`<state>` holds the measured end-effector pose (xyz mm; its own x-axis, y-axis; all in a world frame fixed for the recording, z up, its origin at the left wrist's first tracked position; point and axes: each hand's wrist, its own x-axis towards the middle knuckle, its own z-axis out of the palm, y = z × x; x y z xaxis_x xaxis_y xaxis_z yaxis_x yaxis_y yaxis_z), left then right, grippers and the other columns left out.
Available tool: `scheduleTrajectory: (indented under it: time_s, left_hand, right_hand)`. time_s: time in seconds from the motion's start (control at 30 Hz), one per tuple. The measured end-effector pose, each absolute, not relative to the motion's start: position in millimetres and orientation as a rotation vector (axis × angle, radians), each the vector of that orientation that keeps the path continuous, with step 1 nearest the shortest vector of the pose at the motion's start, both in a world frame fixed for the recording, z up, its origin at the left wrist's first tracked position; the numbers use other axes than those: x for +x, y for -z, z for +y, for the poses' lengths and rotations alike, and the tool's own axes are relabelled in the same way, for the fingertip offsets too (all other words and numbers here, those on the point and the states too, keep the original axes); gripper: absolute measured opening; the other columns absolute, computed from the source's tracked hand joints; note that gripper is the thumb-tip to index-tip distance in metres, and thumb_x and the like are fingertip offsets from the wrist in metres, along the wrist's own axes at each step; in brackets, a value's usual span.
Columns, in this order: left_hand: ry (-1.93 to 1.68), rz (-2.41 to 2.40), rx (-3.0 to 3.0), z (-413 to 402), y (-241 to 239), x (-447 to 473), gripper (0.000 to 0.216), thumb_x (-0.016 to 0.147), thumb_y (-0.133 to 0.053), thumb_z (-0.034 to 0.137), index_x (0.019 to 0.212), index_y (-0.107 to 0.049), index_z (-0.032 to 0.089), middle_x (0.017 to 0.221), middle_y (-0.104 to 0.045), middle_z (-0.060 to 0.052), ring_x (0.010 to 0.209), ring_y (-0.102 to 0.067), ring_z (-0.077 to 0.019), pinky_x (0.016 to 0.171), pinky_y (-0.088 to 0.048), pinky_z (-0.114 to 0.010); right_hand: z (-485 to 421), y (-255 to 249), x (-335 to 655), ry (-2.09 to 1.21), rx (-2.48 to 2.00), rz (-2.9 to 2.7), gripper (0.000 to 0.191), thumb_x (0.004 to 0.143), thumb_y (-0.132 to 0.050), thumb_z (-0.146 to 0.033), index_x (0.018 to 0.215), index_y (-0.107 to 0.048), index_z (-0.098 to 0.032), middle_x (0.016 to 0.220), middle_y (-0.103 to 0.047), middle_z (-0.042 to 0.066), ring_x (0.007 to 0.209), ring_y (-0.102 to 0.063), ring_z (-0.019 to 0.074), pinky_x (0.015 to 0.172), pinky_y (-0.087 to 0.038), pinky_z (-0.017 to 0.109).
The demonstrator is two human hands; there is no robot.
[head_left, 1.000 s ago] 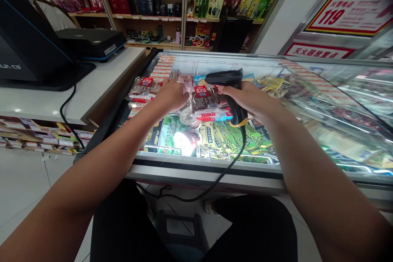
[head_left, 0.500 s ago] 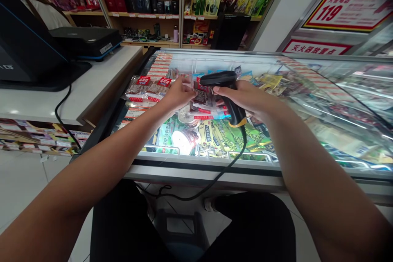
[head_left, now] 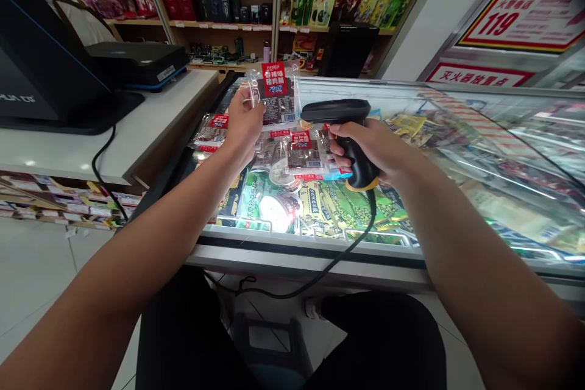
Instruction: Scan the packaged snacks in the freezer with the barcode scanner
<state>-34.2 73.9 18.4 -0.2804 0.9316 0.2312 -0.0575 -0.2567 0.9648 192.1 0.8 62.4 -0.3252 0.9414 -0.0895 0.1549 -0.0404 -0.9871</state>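
Note:
My left hand (head_left: 245, 119) grips the left side of a clear snack packet (head_left: 280, 100) with a red label, raised above the glass top of the freezer (head_left: 256, 250). Its barcode is at the lower right corner, close to the nose of a black barcode scanner (head_left: 336, 111). Around the scanner's handle my right hand (head_left: 361, 146) is closed. Similar packets lie below on the glass: one packet (head_left: 305, 152) between my hands and another packet (head_left: 214, 128) left of my left wrist. The scanner's cable hangs over the front edge.
A white counter (head_left: 178, 94) with a dark screen (head_left: 41, 61) and a black boxy device (head_left: 137, 61) stands at the left. Shelves (head_left: 219, 25) of goods line the back. Bags and tubs show through the freezer glass. A grey stool (head_left: 269, 341) is between my legs.
My left hand has lifted a packet off the pile, up and slightly left, bringing it upright before the scanner. My right hand still holds the scanner, a little further right in view.

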Motion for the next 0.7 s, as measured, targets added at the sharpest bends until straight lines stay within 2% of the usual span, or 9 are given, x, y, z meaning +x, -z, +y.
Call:
scheduleTrajectory:
  time_s: [0.2,0.5,0.7]
  left_hand:
    - [-1.595,1.182,1.12,74.4,-18.0,-34.2,0.029,0.092,-0.056,0.009,0.117,-0.058,0.023,0.105,-0.064,-0.008,0.099,-0.066,-0.0249,0.081,-0.053,-0.038]
    - [-1.619,1.152,1.12,72.4,-22.4,-33.6,0.028,0.091,-0.053,0.004,0.112,-0.058,0.022,0.099,-0.064,-0.005,0.097,-0.068,-0.0222,0.085,-0.054,-0.037]
    - [-1.66,1.115,1.085,74.2,-23.3,-34.4,0.028,0.089,-0.049,0.005,0.111,-0.057,0.021,0.101,-0.067,-0.005,0.096,-0.069,-0.0215,0.082,-0.054,-0.036]
  right_hand:
    - [2.6,-59.9,190.9,-1.449,-1.199,-1.533,0.023,0.085,-0.069,-0.032,0.075,-0.052,-0.021,0.068,-0.046,0.002,0.054,-0.04,0.0124,0.045,-0.035,0.028]
    - [-2.5,-65.0,188.6,-1.492,-1.199,-1.508,0.02,0.088,-0.064,-0.028,0.075,-0.051,-0.02,0.066,-0.045,0.0,0.052,-0.041,0.0111,0.045,-0.034,0.027]
    - [-4.2,-66.2,186.7,-1.465,-1.217,-1.506,0.018,0.088,-0.065,-0.028,0.078,-0.053,-0.02,0.067,-0.046,0.0,0.053,-0.043,0.0114,0.046,-0.035,0.027]
